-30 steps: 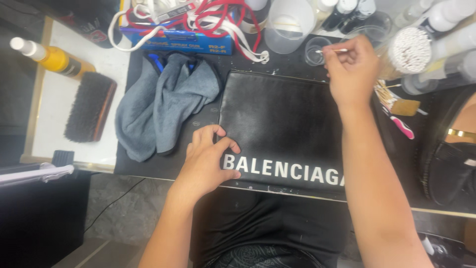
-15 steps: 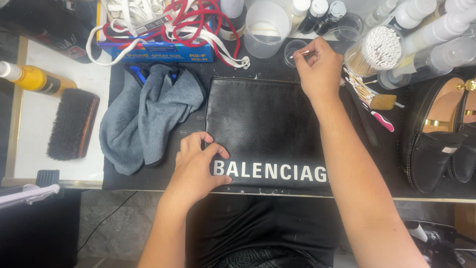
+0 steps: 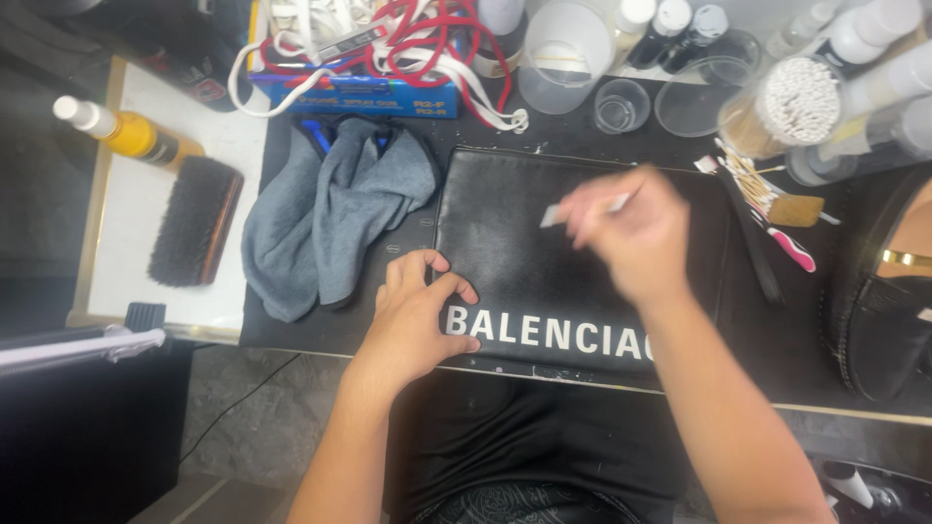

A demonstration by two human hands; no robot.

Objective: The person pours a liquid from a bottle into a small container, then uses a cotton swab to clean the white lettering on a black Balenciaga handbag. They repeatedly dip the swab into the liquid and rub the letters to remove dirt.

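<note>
A flat black leather pouch (image 3: 529, 257) with white lettering along its near edge lies on the dark work mat. My left hand (image 3: 417, 315) presses on its lower left corner, fingers curled, holding it flat. My right hand (image 3: 626, 233) hovers blurred over the pouch's upper middle, pinching a thin white cotton swab (image 3: 568, 212) whose tip points left, close to the leather surface.
A grey cloth (image 3: 330, 218) lies left of the pouch, with a dark brush (image 3: 194, 233) and a yellow bottle (image 3: 131, 136) further left. Behind are a blue box with red-and-white cords (image 3: 379, 53), clear cups (image 3: 621, 105), a swab jar (image 3: 782, 107) and bottles. Black shoes (image 3: 888, 311) sit right.
My right hand has come back from the cups at the rear with the swab, down and left over the pouch. My left hand stays on the pouch corner.
</note>
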